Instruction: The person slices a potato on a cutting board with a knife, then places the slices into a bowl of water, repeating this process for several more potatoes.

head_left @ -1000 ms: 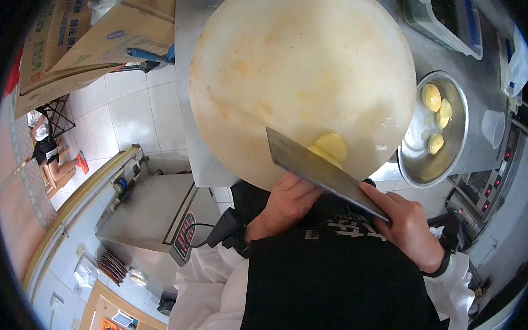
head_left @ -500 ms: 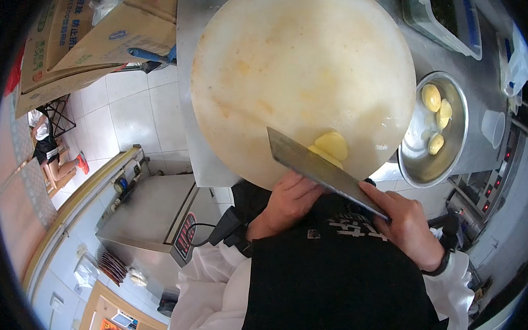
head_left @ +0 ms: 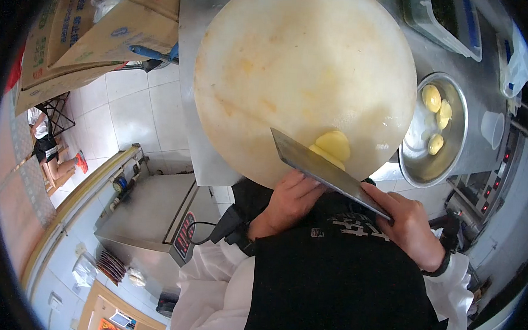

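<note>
Yellow pieces (head_left: 333, 146), two showing, lie beside one cleaver (head_left: 328, 174) the right grip (head_left: 410, 221) clasps; left grip (head_left: 289, 202), I can't tell

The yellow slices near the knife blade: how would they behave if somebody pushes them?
The yellow slices may slide easily, as the round board looks wet nearby. Their flat faces suggest they are unlikely to roll. They appear to overlap, so pushing one could shift the other.
</note>
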Action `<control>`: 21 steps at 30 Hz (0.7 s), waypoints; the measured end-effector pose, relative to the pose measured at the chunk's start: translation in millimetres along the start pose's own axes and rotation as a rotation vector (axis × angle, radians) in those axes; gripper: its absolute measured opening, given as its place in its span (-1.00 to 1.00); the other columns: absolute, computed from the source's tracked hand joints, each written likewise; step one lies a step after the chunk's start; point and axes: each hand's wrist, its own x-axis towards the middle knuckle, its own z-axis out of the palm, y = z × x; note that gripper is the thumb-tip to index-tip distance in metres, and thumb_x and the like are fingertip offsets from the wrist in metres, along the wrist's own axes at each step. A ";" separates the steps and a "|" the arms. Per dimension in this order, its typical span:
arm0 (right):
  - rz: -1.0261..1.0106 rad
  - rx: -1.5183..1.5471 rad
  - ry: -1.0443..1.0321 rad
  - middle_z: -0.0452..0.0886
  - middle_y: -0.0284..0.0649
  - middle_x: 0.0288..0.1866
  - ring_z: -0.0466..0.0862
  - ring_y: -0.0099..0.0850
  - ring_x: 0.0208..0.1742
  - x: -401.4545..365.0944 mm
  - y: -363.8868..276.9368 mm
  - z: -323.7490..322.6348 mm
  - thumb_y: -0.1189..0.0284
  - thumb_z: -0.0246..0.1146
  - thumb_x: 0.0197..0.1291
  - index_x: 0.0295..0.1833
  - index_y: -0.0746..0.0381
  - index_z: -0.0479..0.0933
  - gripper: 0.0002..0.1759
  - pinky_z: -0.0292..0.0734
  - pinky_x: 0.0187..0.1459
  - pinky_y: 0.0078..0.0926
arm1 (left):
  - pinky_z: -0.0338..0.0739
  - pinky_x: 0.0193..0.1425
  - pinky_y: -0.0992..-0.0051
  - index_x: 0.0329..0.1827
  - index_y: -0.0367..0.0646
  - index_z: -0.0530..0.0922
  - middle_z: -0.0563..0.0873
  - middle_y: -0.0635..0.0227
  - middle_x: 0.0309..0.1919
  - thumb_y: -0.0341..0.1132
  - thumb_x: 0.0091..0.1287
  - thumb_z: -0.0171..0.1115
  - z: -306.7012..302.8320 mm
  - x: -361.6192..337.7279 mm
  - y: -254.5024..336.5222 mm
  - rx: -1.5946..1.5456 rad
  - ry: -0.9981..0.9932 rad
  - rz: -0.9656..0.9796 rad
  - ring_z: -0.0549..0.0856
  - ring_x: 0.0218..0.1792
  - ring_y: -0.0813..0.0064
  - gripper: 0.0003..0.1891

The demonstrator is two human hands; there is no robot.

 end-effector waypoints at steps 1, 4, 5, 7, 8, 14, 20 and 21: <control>-0.017 -0.002 0.041 0.51 -0.09 -0.40 0.57 -0.07 -0.42 6.7 3.3 7.8 0.59 0.27 -0.16 0.26 0.12 0.34 -0.27 0.49 -0.40 -0.17 | 0.54 -0.05 0.38 -0.14 -0.26 0.62 0.63 0.30 -0.10 -0.47 0.01 0.24 -0.3 3.8 1.2 0.002 0.004 -0.002 0.60 -0.02 0.28 -0.71; -0.061 -0.009 0.109 0.50 -0.10 -0.42 0.56 -0.07 -0.44 19.0 16.9 25.4 0.59 0.27 -0.15 0.26 0.13 0.34 -0.28 0.49 -0.40 -0.18 | 0.54 -0.07 0.38 -0.15 -0.26 0.63 0.63 0.31 -0.14 -0.47 -0.01 0.27 0.6 10.5 6.0 0.040 0.079 0.006 0.61 -0.06 0.27 -0.70; -0.089 -0.017 0.138 0.50 -0.10 -0.42 0.56 -0.07 -0.44 22.1 19.6 26.5 0.58 0.26 -0.15 0.26 0.13 0.35 -0.29 0.49 -0.40 -0.18 | 0.54 -0.07 0.37 -0.16 -0.26 0.63 0.63 0.31 -0.15 -0.47 -0.02 0.27 -0.2 11.7 6.0 0.037 0.057 -0.006 0.61 -0.06 0.27 -0.70; -0.081 -0.017 0.121 0.49 -0.10 -0.43 0.56 -0.07 -0.45 17.3 18.7 22.7 0.58 0.26 -0.14 0.26 0.12 0.35 -0.29 0.48 -0.41 -0.18 | 0.54 -0.07 0.37 -0.16 -0.26 0.63 0.63 0.31 -0.16 -0.47 -0.02 0.28 -1.7 10.5 7.7 0.028 0.028 -0.017 0.61 -0.06 0.27 -0.70; -0.074 -0.021 0.101 0.49 -0.10 -0.43 0.56 -0.07 -0.45 15.0 17.7 18.8 0.58 0.25 -0.14 0.26 0.12 0.35 -0.29 0.48 -0.41 -0.17 | 0.54 -0.07 0.37 -0.16 -0.25 0.63 0.63 0.31 -0.15 -0.47 -0.02 0.28 -2.0 9.6 6.9 0.033 0.039 -0.008 0.60 -0.05 0.28 -0.70; -0.010 -0.040 0.021 0.48 -0.12 -0.46 0.55 -0.08 -0.46 -8.8 -3.5 -2.9 0.59 0.24 -0.14 0.25 0.12 0.36 -0.30 0.49 -0.40 -0.19 | 0.55 -0.04 0.38 -0.15 -0.24 0.62 0.62 0.32 -0.12 -0.47 -0.01 0.27 6.0 -11.9 -1.5 -0.077 -0.005 -0.089 0.59 -0.02 0.31 -0.70; -0.099 -0.025 0.159 0.48 -0.11 -0.46 0.56 -0.08 -0.45 20.4 23.7 28.4 0.59 0.24 -0.14 0.23 0.13 0.38 -0.32 0.49 -0.40 -0.19 | 0.54 0.01 0.37 -0.05 -0.22 0.59 0.60 0.31 -0.06 -0.49 0.05 0.21 -5.2 12.5 7.2 0.012 0.027 -0.013 0.58 -0.01 0.30 -0.66; -0.099 -0.023 0.160 0.48 -0.11 -0.46 0.56 -0.08 -0.45 19.1 23.9 27.6 0.59 0.24 -0.14 0.23 0.13 0.38 -0.32 0.49 -0.40 -0.19 | 0.53 0.02 0.37 -0.02 -0.21 0.58 0.60 0.31 -0.04 -0.49 0.06 0.20 -6.0 12.4 8.1 0.004 -0.003 -0.019 0.58 -0.01 0.30 -0.65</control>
